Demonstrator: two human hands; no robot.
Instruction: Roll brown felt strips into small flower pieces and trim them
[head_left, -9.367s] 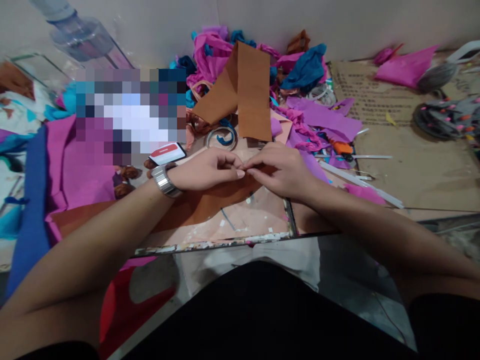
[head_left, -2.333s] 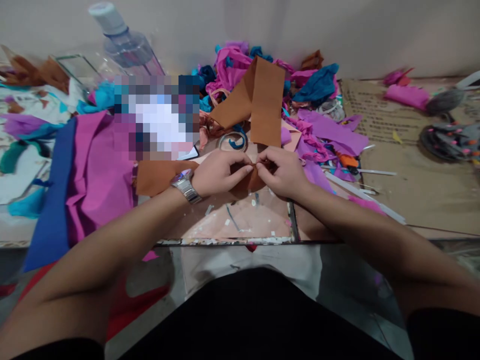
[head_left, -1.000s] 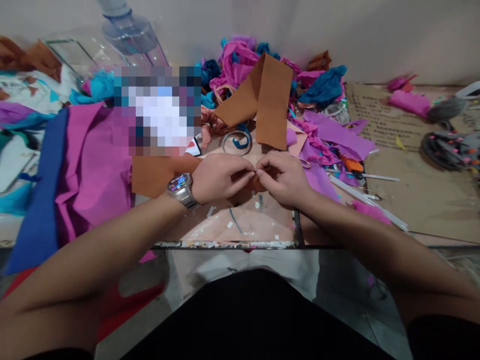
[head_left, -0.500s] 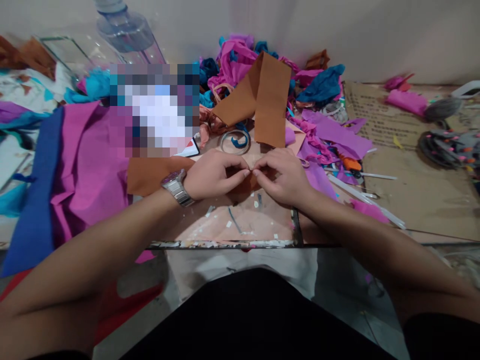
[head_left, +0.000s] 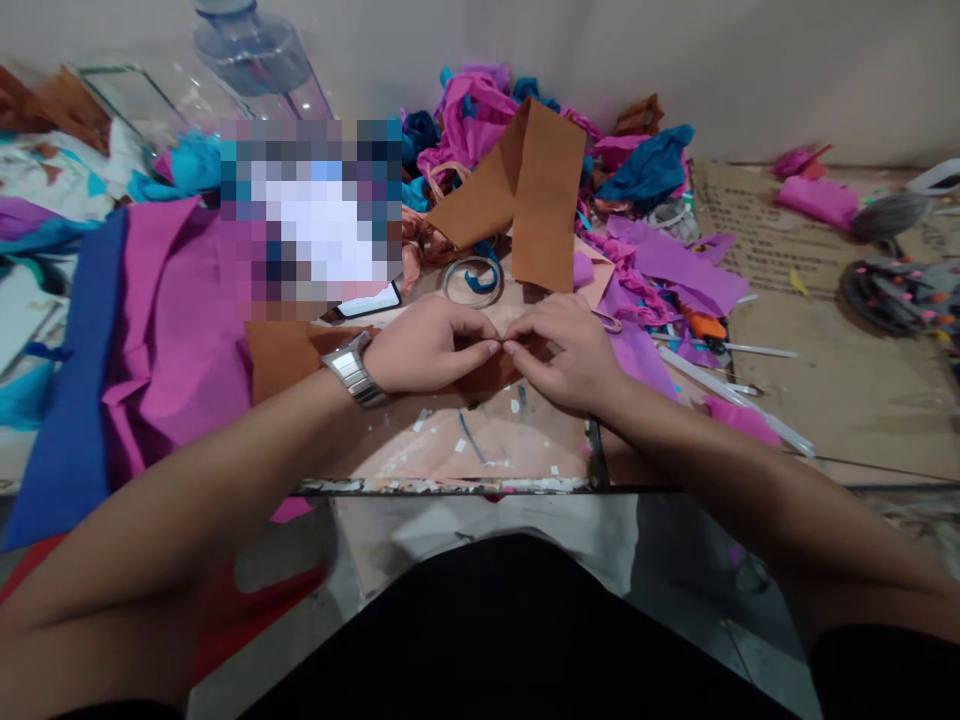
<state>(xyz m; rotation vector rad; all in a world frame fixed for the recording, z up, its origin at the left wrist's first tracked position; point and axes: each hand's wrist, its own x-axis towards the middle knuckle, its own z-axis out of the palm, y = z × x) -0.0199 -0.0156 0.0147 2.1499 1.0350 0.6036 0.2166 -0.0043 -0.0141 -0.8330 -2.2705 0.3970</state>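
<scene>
My left hand, with a metal watch on its wrist, is closed in a pinch over the table. Its thumb and forefinger almost meet those of my right hand, which pinches too. Between and below the fingertips shows brown crepe paper, its top edge at the pinch. Most of that sheet is hidden by my hands. More brown paper emerges left of my left hand. Just beyond the fingers lie a roll of clear tape and a folded brown crepe strip.
Crumpled pink and blue paper is heaped against the wall. Large pink sheets lie at left, near a clear bottle and a pixelated phone-like object. White sticks and cardboard are at right. The table edge is close.
Both hands keep the same pinch, with barely any finger movement. The view has shifted slightly, and the brown paper at left sits a little differently.
</scene>
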